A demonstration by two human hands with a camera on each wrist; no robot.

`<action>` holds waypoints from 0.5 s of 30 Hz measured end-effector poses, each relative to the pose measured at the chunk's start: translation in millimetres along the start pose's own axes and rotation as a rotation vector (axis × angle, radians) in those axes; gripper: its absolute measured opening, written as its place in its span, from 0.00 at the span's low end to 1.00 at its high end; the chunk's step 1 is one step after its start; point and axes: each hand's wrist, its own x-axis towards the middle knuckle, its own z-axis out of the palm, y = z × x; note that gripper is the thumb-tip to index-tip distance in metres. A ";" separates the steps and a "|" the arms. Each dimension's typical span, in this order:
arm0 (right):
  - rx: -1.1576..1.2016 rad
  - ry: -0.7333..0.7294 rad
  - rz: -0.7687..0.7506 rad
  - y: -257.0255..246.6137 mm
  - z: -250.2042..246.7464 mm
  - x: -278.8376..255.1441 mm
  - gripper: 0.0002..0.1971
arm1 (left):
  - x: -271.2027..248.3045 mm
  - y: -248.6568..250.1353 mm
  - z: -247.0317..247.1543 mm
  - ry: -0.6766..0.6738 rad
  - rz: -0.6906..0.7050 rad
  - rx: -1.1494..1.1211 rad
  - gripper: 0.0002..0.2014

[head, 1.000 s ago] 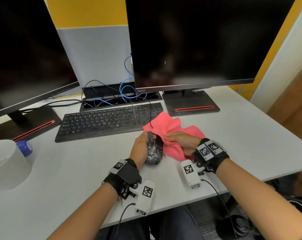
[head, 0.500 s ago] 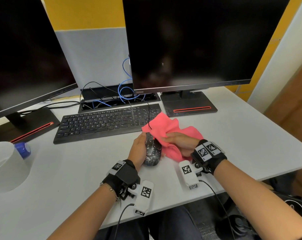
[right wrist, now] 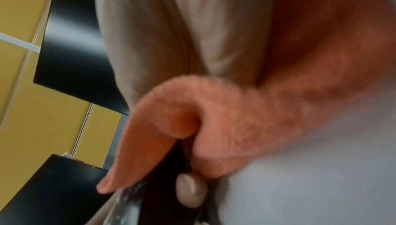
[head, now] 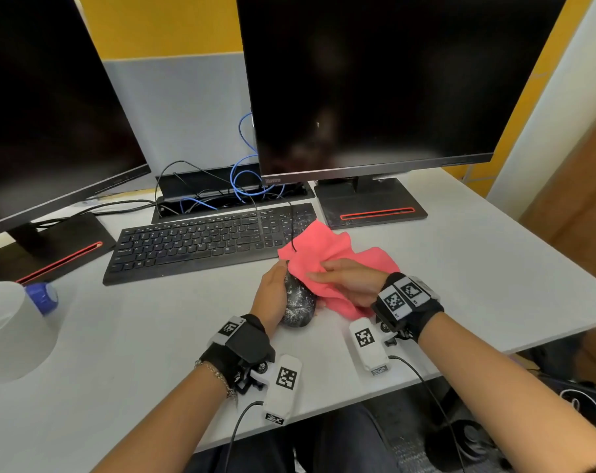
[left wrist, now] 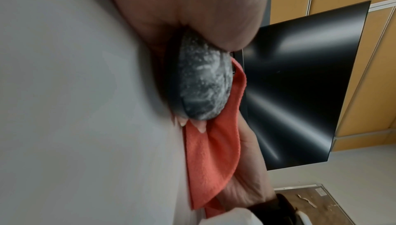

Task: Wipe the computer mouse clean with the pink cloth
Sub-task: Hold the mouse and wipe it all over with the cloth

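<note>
A black computer mouse (head: 299, 303) speckled with white residue lies on the white desk (head: 136, 336) in front of the keyboard. My left hand (head: 272, 295) grips its left side, with the fingers curled round it; the mouse (left wrist: 203, 83) fills the left wrist view. My right hand (head: 344, 279) holds the pink cloth (head: 323, 247) and presses it on the front and right side of the mouse. The cloth (right wrist: 225, 118) folds over the mouse edge in the right wrist view. Its cable (head: 291, 230) runs back over the cloth.
A black keyboard (head: 204, 244) lies just behind the mouse. Two dark monitors (head: 375, 83) stand at the back on stands (head: 371, 206). A white roll (head: 13, 332) and a blue cap (head: 42, 297) sit at the left. The desk's front edge is near my wrists.
The right hand with the cloth has slid a little over the front of the mouse. The left hand keeps its hold; the mouse stays in place.
</note>
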 end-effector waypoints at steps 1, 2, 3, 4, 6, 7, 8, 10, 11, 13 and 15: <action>0.007 -0.020 0.000 -0.3 -1.0 -1.9 0.11 | 0.0 -0.5 0.3 -0.013 -0.002 0.003 0.23; 0.025 -0.028 0.000 0.6 -4.0 -2.6 0.09 | -0.4 -0.6 0.8 -0.014 0.002 -0.002 0.22; 0.037 -0.041 -0.001 0.9 -5.6 -3.8 0.08 | -0.9 -0.3 1.6 -0.008 0.008 -0.011 0.21; 0.046 -0.024 0.016 1.1 -7.6 -1.6 0.08 | 0.4 -0.6 1.6 -0.002 0.009 -0.014 0.20; 0.072 0.098 0.061 0.0 -8.1 3.6 0.12 | 1.7 -1.1 1.5 0.001 0.017 0.000 0.19; 0.104 0.148 0.076 1.6 -10.8 8.6 0.17 | 0.5 0.0 2.1 0.000 0.016 0.000 0.19; 0.127 0.166 0.079 3.5 -11.7 12.6 0.25 | 1.3 -0.8 1.3 0.002 0.018 -0.006 0.19; 0.123 0.149 0.084 10.6 -17.0 21.7 0.40 | 3.8 -3.1 0.7 0.001 0.016 0.002 0.18; 0.104 0.120 0.092 10.7 -16.4 21.9 0.43 | 4.4 -3.7 0.1 0.003 0.023 0.013 0.18; 0.040 0.045 0.087 1.3 -4.8 7.7 0.27 | 5.2 -5.6 -0.9 0.005 0.029 0.008 0.19; 0.030 0.012 0.042 -0.7 -1.6 -1.5 0.12 | 7.6 -8.1 -2.1 0.005 0.026 0.035 0.21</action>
